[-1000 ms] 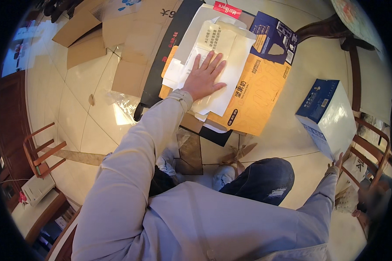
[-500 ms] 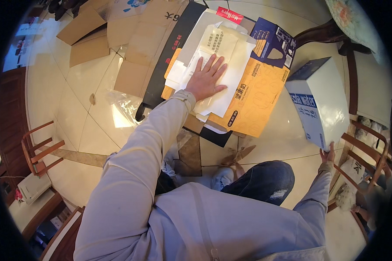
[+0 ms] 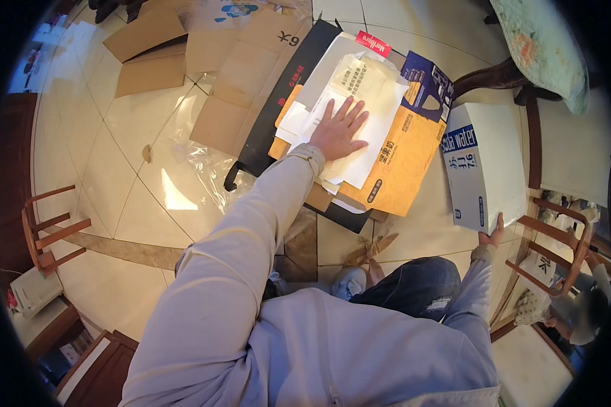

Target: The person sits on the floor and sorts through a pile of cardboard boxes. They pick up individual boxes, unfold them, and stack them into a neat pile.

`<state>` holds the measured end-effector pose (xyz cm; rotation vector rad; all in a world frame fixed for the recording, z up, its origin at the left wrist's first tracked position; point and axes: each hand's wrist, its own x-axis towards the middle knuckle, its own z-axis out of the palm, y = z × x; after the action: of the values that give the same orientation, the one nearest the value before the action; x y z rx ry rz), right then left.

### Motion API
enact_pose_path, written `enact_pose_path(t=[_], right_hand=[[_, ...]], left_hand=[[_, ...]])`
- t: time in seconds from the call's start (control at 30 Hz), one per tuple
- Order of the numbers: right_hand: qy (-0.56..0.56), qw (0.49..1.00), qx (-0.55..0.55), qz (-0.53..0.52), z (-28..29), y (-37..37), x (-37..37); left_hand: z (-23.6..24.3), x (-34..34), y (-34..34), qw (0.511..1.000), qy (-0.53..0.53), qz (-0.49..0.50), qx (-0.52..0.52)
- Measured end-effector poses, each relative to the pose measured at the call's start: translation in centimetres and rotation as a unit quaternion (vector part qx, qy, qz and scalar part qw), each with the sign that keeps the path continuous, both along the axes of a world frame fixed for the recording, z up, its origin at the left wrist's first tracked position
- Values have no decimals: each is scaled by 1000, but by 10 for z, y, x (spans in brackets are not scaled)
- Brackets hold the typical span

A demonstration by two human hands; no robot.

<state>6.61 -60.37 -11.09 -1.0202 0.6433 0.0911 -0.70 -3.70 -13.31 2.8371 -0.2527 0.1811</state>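
Brown cardboard (image 3: 243,91) beside flattened cartons (image 3: 414,152), left fingers (image 3: 352,114) spread on top, right fingers (image 3: 500,227) gripping white box (image 3: 492,166), wooden chair (image 3: 547,230) nearby

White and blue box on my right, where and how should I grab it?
Probably by the near end of the white and blue box, coming from your body's side: its visible flat faces show no handle, and that end points toward you, with your right hand at it.
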Motion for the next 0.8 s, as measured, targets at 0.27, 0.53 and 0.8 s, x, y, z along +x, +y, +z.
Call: enact_pose_path(t=[0.27,0.53,0.8], right_hand=[[-232,881,-393,125,99,-32,-55],[-281,939,-161,-117,249,144,-95],[-364,900,-191,-145,281,278,-98]], left_hand=[[25,3,3,999,14,-7,-40],[114,6,5,994,-5,15,-106],[234,-101,27,981,76,-26,-175]])
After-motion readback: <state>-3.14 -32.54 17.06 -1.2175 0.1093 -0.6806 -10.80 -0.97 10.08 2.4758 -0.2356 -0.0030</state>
